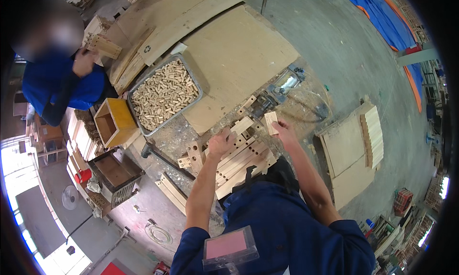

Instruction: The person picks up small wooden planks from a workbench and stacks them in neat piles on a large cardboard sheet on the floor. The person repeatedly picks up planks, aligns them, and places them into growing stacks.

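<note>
My right hand (285, 132) pinches a small pale wooden block (271, 122), raised over the workbench. My left hand (221, 143) is closed, its fingers against the end of another short wooden block (243, 125); the exact grip is partly hidden. Below both hands, close to my body, lies a stack of wooden strips (244, 162), several with dark drilled holes. Left of the stack is a short drilled wooden piece (195, 156). A hammer (162, 155) with a dark handle rests on the bench beside it.
A grey tray (198, 99) full of wooden dowels sits at the left, next to a yellow-sided wooden box (125, 124). Beyond my hands stands a metal tool (264, 103). A co-worker in blue (62, 83) is at far left. Pale strips lie on cardboard (342, 146) at right.
</note>
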`<state>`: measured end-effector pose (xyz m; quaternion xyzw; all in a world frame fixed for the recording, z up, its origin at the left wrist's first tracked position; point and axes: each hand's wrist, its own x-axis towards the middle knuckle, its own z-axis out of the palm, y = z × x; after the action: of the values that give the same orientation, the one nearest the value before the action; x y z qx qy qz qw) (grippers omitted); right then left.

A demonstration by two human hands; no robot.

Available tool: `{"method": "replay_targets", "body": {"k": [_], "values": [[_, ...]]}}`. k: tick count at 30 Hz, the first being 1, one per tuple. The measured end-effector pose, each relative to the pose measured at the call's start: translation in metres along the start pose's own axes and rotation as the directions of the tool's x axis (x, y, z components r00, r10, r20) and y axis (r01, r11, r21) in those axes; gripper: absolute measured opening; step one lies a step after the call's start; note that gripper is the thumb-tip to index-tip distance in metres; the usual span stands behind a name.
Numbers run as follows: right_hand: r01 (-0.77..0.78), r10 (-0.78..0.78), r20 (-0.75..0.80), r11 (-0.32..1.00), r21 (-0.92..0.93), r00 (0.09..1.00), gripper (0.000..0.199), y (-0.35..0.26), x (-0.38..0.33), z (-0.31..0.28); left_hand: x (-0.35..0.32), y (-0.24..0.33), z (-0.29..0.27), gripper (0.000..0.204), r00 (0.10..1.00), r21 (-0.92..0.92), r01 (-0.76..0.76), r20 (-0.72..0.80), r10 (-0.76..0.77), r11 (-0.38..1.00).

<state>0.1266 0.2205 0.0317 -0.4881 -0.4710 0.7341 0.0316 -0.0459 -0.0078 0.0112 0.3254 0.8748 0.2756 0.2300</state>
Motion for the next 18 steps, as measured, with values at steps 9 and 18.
{"method": "replay_targets", "body": {"k": [9, 18], "values": [[0.039, -0.040, 0.032, 0.999, 0.031, 0.999, 0.031, -0.019, -0.009, 0.009, -0.002, 0.023, -0.020, 0.035, 0.960, -0.063, -0.226, -0.184, 0.212, 0.972], [0.154, -0.178, 0.195, 0.979, 0.133, 0.965, 0.030, -0.036, -0.030, 0.017, 0.005, 0.044, -0.054, 0.039, 0.963, -0.043, -0.256, -0.093, 0.251, 0.966]]}}
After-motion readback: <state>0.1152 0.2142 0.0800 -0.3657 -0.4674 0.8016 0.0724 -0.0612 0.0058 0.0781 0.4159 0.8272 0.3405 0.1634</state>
